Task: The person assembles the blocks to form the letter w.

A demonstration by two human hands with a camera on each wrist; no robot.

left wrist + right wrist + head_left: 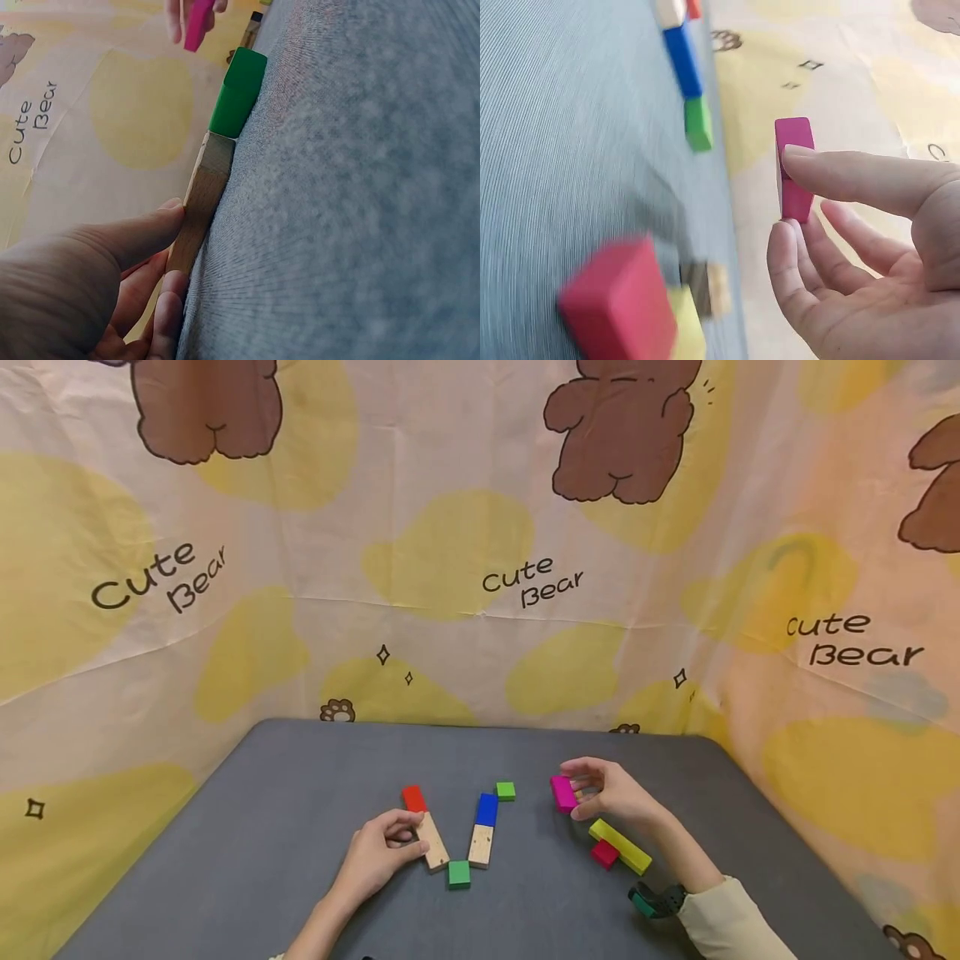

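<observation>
At the left of the V-shaped row of blocks, my left hand [381, 853] has its thumb and curled fingers on a plain wooden block [431, 843] lying on the table. A red block [413, 798] adjoins that block's far end, and a green block [459, 875] sits at its near end. My right hand [617, 793] pinches a magenta block [795, 169] between thumb and fingertips, raised above the table in the right wrist view. The row's other arm has a second wooden block [481, 847], a blue block [487, 810] and a light green block [506, 791].
Below my right hand lie a long yellow block [621, 847] and a dark red block [604, 854]. Another small wooden block [718, 289] appears behind them in the right wrist view. A patterned cloth [450, 552] hangs around the grey table [315, 777].
</observation>
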